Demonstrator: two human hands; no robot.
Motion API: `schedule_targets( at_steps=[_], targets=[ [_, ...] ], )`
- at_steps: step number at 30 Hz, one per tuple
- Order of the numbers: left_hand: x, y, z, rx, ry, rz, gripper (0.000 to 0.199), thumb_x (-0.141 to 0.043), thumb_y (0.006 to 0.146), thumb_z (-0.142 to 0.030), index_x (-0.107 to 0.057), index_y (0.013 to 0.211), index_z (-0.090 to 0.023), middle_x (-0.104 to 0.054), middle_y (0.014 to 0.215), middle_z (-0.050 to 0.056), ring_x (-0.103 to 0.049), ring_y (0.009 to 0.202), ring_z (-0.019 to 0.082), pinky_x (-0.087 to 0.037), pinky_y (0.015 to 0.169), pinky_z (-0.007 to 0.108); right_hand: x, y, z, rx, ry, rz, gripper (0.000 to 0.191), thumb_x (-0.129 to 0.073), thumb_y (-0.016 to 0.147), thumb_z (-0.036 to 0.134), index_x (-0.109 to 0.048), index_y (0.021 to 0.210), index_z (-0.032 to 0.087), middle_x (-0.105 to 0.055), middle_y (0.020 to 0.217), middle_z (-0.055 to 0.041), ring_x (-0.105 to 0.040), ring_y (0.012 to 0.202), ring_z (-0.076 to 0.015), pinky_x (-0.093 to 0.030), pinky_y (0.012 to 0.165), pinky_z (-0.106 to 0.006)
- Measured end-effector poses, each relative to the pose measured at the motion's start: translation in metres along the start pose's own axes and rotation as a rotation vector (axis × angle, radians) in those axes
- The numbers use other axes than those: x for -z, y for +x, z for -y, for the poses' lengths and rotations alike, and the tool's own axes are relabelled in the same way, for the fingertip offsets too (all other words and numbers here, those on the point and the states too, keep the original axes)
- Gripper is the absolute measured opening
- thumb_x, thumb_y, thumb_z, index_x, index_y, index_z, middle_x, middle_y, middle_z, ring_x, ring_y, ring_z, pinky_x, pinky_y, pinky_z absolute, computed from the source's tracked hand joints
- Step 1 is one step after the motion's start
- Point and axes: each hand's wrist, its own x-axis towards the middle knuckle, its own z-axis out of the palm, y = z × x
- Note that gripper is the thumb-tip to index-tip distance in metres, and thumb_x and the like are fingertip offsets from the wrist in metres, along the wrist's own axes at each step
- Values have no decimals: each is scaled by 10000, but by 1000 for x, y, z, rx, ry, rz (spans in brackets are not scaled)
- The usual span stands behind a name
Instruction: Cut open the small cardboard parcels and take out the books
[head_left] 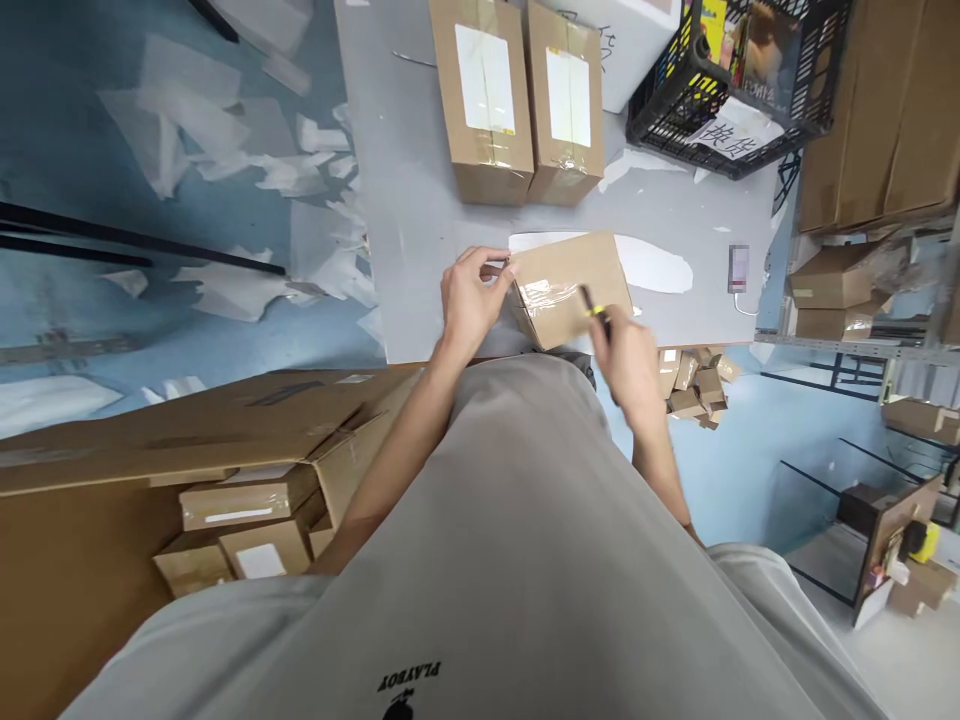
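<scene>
A brown cardboard box (566, 275) with clear tape lies slightly turned near the front edge of the grey table. My left hand (471, 298) is at its left corner, thumb and fingers closed on that corner. In my right hand (624, 355) is a black and yellow tool (596, 309), perhaps a cutter, held over the lower right part of the box. Its tip is blurred, and whether it touches the cardboard I cannot tell. White paper (656, 266) lies partly under the box.
Two taped boxes (491, 100) with white labels stand at the back of the table (405, 200), beside a black crate (750, 135). A small device (739, 268) lies at the right. Below left is a large carton (75, 540) holding boxes. Paper scraps litter the floor at left.
</scene>
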Motion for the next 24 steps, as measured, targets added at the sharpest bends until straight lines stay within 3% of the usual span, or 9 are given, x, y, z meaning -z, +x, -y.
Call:
schedule_targets(
  at_steps=[2,3,7,11,16,20,24],
  targets=[
    [0,-1,0,-1,1,-7,161,-744,1020,-352,-792,1136,-251,-835,1263,56,-811,1038,228,-651,1021,383,1,18,-35,-98,80,-257,321,-481,1211,386,-736,1254,195,-838,1164,-205,-786,1017,-330,-548,914,-395],
    [0,-1,1,-1,6,-11,169,-745,1019,-360,-793,1139,-251,-838,1260,56,-813,1037,229,-652,1020,383,-2,28,-51,-155,102,-326,331,-468,1204,382,-738,1223,192,-833,1177,-212,-782,1032,-330,-546,925,-396],
    [-3,1,5,-4,2,-17,250,-737,1032,-453,-793,1170,-252,-844,1272,67,-816,1042,217,-657,999,362,-24,47,-86,-219,280,-233,383,-476,1195,466,-740,1178,188,-817,939,-101,-782,867,-265,-547,853,-324],
    [0,6,15,47,-32,-72,361,-696,1060,-576,-784,1208,-258,-842,1280,79,-808,1109,226,-657,988,354,-52,35,-75,-162,426,-224,497,-443,1201,596,-714,1214,180,-807,1020,-87,-757,858,-208,-557,799,-272],
    [20,8,16,36,7,-122,371,-697,1064,-587,-784,1239,-271,-824,1297,94,-779,1235,277,-635,1113,438,-66,14,-56,-136,526,-152,431,-480,1198,568,-701,1227,199,-802,1171,-93,-789,859,-193,-561,803,-263],
    [20,0,-15,-130,156,-94,340,-703,1086,-520,-772,1350,-317,-757,1475,110,-666,1480,344,-511,1312,565,-60,8,-56,-188,515,-165,374,-500,1193,520,-702,1189,205,-812,1165,-96,-801,865,-205,-560,836,-278],
    [-11,-6,-52,-301,194,151,319,-691,1096,-500,-770,1361,-343,-728,1565,86,-521,1649,386,-389,1403,658,-50,5,-58,-246,480,-162,337,-512,1185,485,-706,1157,211,-816,1065,-90,-811,905,-236,-563,861,-295]
  ],
)
